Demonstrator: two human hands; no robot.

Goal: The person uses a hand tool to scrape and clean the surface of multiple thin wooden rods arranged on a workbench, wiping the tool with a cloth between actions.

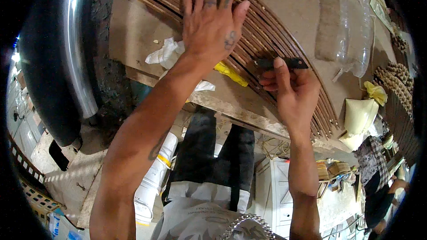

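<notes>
Many long, thin brown strips (255, 33) lie side by side on a cardboard-coloured work surface (307, 22), curving in the fisheye picture. My left hand (209, 29) rests flat on them, its fingers stretched and slightly spread. Farther along the strips, my right hand (296, 93) grips a flat black tool (293, 63) with a small hole at its end. The thumb presses on top of the tool; what its other end looks like at the fingers is unclear. A strip of yellow material (233, 74) and crumpled white tissue (163, 53) sit beside my left wrist.
A dark roller with a shiny metal tube (80, 44) stands at the left. On the right are clear plastic wrap (353, 22), a tied cream bag (360, 115) and bundled sticks (396, 84). White buckets (153, 186) stand below; another person (376, 191) is at lower right.
</notes>
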